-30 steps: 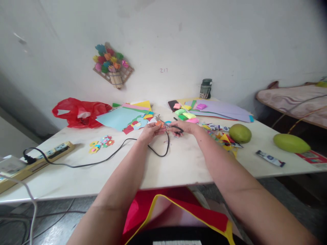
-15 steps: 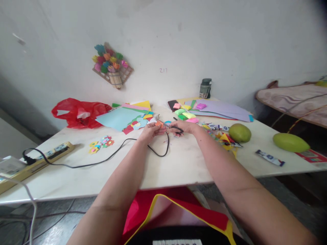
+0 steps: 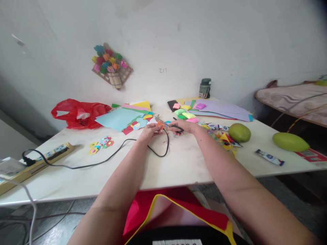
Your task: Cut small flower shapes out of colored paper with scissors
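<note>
Above the middle of the table, my left hand (image 3: 150, 132) pinches a small piece of orange paper (image 3: 160, 125). My right hand (image 3: 186, 126) is closed around the black handles of a pair of scissors (image 3: 163, 121), whose metal blades point left beside the orange paper. Whether the blades touch the paper is too small to tell. Just beyond my left hand lie cut paper shapes (image 3: 136, 124) in red, green and pale blue. Finished-looking paper flowers (image 3: 101, 145) rest to the left. A black cord (image 3: 167, 146) loops on the table between my forearms.
A power strip (image 3: 55, 153) lies at the left, with a red plastic bag (image 3: 76, 117) behind it. Soft colored packets (image 3: 187, 116), purple paper sheets (image 3: 227, 111) and a dark bottle (image 3: 205, 88) are at the back. Green mangoes (image 3: 239, 132), paper scraps (image 3: 224, 139) and a tube (image 3: 269, 157) sit right.
The scissors' blades appear slightly further apart, and the orange paper has shifted a little between my hands. Otherwise both arms keep nearly the same position.
</note>
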